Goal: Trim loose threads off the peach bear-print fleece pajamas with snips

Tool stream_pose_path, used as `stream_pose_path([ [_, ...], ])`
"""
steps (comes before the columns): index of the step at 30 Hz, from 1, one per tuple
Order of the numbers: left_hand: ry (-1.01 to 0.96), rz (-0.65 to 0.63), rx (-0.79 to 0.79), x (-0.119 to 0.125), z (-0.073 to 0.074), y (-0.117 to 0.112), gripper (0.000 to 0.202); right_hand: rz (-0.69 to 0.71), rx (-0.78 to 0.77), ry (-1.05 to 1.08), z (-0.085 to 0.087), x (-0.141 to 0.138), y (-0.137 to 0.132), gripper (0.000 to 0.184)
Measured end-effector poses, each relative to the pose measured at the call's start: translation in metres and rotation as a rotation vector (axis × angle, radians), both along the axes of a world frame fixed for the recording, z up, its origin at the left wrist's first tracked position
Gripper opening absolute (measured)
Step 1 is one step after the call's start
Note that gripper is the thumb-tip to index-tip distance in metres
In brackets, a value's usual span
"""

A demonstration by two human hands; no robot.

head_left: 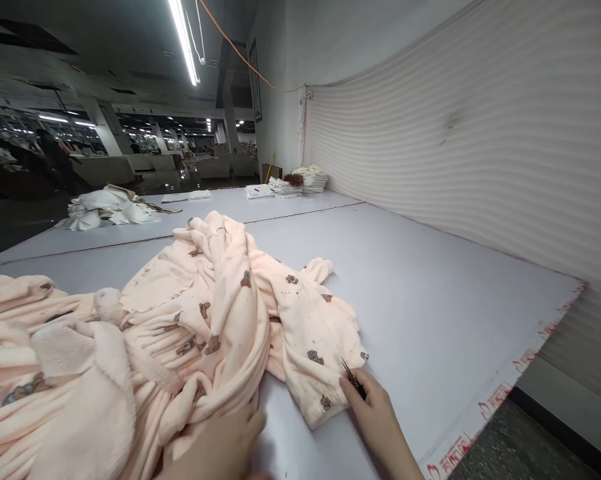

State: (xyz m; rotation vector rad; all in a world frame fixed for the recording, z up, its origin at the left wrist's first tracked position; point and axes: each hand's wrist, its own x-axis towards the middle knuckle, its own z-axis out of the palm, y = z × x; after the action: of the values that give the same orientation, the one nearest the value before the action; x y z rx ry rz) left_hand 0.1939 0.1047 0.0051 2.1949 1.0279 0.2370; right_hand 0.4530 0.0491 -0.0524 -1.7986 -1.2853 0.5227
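Your right hand (375,413) sits low on the grey desk (430,293), just at the hem of the peach garment (240,313). Its fingers are curled shut around small dark scissors (353,377), whose thin blades poke up past your fingertips and touch the edge of the cloth near a little bear print.

Your left hand (220,443) is at the bottom edge of the view, resting against the near fold of the same garment. Only part of it shows, so you cannot tell whether it grips the cloth or merely lies flat on it.

The garment is soft, fleecy and peach-coloured, scattered with small brown bears. It lies crumpled across the left and middle of the desk, one sleeve-like flap reaching out toward your right hand. More of the same fabric bunches in a heap (40,373) at the far left, running out of view.

To your right, the desk ends in a strip printed with red marks (500,393), and beyond it a pale ribbed wall (480,133) slants along that side. At the far end of the desk, neat stacks of folded white cloth (290,183) stand near the wall, and a loose pile of white pieces (105,208) lies further left. A long ceiling lamp (184,40) glows overhead.
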Motion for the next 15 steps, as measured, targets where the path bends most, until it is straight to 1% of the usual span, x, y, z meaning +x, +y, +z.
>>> stream_pose_path([
  [1,0.042,0.013,0.043,0.021,-0.005,0.003,0.038,0.005,0.005,0.015,0.002,-0.001,0.001,0.031],
  [2,0.069,0.012,0.082,0.041,-0.011,0.006,0.042,0.006,0.009,0.028,0.005,-0.002,0.002,0.031],
  [4,0.06,0.011,0.137,0.075,-0.026,0.009,0.028,-0.005,0.016,0.049,0.008,-0.003,0.005,0.031],
  [5,0.004,0.013,0.137,0.087,-0.032,0.01,0.026,-0.017,0.018,0.058,0.009,-0.003,0.008,0.031],
  [6,-0.084,0.025,0.106,0.094,-0.038,0.012,0.029,-0.032,0.02,0.067,0.009,-0.003,0.011,0.031],
  [7,-0.196,0.043,0.021,0.098,-0.043,0.014,0.032,-0.053,0.023,0.075,0.01,-0.003,0.015,0.032],
  [8,-0.312,0.065,-0.103,0.099,-0.046,0.017,0.032,-0.078,0.025,0.083,0.01,-0.003,0.018,0.032],
  [10,-0.479,0.093,-0.368,0.096,-0.046,0.022,0.03,-0.131,0.032,0.094,0.012,-0.006,0.025,0.028],
  [12,-0.545,0.119,-0.56,0.092,-0.04,0.027,0.03,-0.148,0.036,0.106,0.014,-0.01,0.027,0.025],
  [15,-0.657,0.212,-0.8,0.089,-0.028,0.03,0.029,-0.046,0.023,0.122,0.019,-0.016,0.018,0.02],
])
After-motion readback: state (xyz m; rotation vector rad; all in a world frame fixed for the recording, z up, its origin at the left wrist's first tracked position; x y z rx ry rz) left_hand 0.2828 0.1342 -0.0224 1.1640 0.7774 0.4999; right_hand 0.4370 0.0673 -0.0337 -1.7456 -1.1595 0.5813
